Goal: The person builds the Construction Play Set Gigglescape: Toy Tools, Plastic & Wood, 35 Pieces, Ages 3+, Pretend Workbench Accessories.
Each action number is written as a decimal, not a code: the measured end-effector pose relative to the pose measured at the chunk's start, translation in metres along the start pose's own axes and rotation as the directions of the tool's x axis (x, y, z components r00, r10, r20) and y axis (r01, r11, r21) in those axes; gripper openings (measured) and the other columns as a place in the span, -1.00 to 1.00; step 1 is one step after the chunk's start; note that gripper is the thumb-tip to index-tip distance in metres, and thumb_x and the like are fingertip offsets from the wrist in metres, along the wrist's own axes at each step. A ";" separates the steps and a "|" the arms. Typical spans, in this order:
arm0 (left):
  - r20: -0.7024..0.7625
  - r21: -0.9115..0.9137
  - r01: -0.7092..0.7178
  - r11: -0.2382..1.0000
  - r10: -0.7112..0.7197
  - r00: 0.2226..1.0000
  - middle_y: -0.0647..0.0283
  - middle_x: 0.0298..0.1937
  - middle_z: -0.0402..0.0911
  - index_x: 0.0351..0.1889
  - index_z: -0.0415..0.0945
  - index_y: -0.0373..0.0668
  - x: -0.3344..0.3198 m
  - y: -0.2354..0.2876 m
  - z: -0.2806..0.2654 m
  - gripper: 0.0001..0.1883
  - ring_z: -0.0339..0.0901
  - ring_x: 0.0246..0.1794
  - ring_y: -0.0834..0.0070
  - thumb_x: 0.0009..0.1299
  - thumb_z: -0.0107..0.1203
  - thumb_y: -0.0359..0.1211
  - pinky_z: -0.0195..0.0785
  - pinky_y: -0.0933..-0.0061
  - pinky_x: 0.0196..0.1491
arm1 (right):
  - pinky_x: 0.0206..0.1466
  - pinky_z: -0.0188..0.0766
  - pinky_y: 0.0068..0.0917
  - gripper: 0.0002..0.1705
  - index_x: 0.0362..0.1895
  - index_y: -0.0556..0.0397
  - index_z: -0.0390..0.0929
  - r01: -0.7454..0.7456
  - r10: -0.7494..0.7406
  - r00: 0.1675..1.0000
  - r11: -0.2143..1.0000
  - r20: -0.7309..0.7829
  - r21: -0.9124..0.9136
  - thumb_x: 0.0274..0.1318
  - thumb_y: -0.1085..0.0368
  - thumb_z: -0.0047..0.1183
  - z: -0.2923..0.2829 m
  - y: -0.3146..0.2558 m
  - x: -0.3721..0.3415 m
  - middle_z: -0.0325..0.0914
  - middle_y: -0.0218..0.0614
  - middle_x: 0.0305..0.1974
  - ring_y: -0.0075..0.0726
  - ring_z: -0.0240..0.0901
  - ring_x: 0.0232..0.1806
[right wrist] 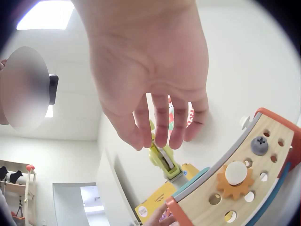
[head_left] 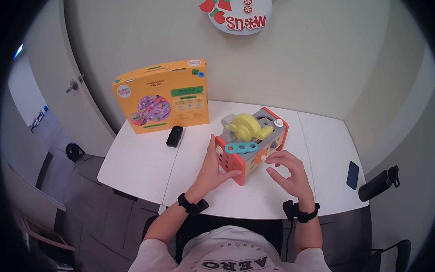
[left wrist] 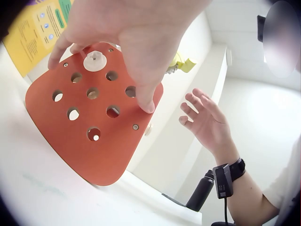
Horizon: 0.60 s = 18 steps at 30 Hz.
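A toy workbench with grey top [head_left: 262, 153] stands on the table, red panels at its ends. My left hand [head_left: 209, 170] grips the near red end panel [left wrist: 115, 155], thumb on one edge and fingers around the other, beside a white nut [left wrist: 95, 61]. On the wooden side sit an orange gear [right wrist: 224, 187] with a white cap [right wrist: 236, 172] and a grey screw [right wrist: 259, 145]. My right hand [head_left: 293, 176] hovers beside that gear, fingers loosely bent and holding nothing. A yellow-green part [head_left: 242, 127] and a teal strip with holes [head_left: 236, 147] are on top.
A yellow play set box [head_left: 180, 118] stands at the table's back left, with a small black device [head_left: 175, 136] in front. At the right lie a phone [head_left: 352, 175] and a black bottle [head_left: 376, 186]. A snowman sign [head_left: 240, 19] hangs on the wall.
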<state>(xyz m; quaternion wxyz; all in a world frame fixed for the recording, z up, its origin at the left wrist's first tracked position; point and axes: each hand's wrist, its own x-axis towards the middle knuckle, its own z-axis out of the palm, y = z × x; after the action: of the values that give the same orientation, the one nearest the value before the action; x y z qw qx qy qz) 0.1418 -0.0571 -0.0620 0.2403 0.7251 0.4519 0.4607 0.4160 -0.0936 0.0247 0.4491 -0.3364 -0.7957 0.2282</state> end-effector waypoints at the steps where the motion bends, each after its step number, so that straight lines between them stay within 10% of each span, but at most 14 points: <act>1: 0.000 -0.032 0.022 0.999 -0.022 1.000 -0.29 0.62 0.04 0.66 -0.42 -0.42 -0.001 0.001 -0.002 0.50 0.06 0.66 -0.08 0.10 0.66 -0.12 -0.02 0.12 0.63 | -0.01 0.54 -0.40 -0.71 0.01 0.06 0.75 0.007 -0.007 1.000 1.000 0.021 0.016 0.17 0.46 0.33 0.003 -0.002 -0.002 0.67 -0.28 -0.03 -0.28 0.62 0.00; 7: 0.087 0.181 0.203 0.962 -0.222 0.971 -0.29 0.47 0.33 0.60 0.05 -0.42 0.017 -0.054 -0.073 0.13 0.31 0.51 -0.10 0.22 0.53 -0.12 0.26 0.07 0.48 | -0.02 0.57 -0.37 -0.73 0.00 0.09 0.75 -0.004 0.008 0.979 1.000 0.202 -0.021 0.20 0.44 0.32 -0.003 -0.021 -0.013 0.68 -0.25 -0.12 -0.23 0.66 -0.09; 9: -0.090 0.517 0.068 0.853 -0.025 0.996 -0.33 0.33 0.46 0.49 0.27 -0.39 0.033 -0.116 -0.099 -0.06 0.46 0.36 -0.15 0.24 0.47 -0.13 0.45 0.00 0.30 | -0.03 0.58 -0.37 -0.74 -0.01 0.09 0.75 -0.005 0.007 0.981 1.000 0.194 -0.010 0.20 0.43 0.33 -0.005 -0.021 -0.013 0.69 -0.25 -0.15 -0.23 0.66 -0.12; 11: -0.265 0.570 0.386 0.725 -0.283 0.922 -0.35 0.22 0.52 0.41 0.36 -0.39 0.055 -0.122 -0.115 -0.13 0.52 0.27 -0.21 0.22 0.47 -0.14 0.53 -0.02 0.18 | -0.04 0.58 -0.37 -0.74 -0.01 0.10 0.75 0.017 -0.019 0.985 1.000 0.169 0.011 0.20 0.43 0.33 -0.006 -0.019 -0.013 0.70 -0.25 -0.17 -0.23 0.67 -0.15; 18: -0.247 0.591 0.464 0.659 -0.400 0.883 -0.27 -0.02 0.65 0.04 0.56 -0.41 0.063 -0.195 -0.126 -0.42 0.65 0.03 -0.20 0.25 0.40 -0.12 0.57 -0.04 0.10 | -0.09 0.59 -0.42 -0.75 -0.03 0.12 0.75 -0.002 0.002 0.990 1.000 0.143 -0.005 0.19 0.45 0.32 -0.015 -0.016 -0.012 0.70 -0.24 -0.20 -0.28 0.68 -0.17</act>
<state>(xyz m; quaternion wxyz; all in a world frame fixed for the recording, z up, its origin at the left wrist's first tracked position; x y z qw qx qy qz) -0.0437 0.0828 -0.1247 0.0617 0.6113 0.7502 0.2442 0.4281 -0.1120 0.0358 0.3898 -0.3210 -0.8260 0.2504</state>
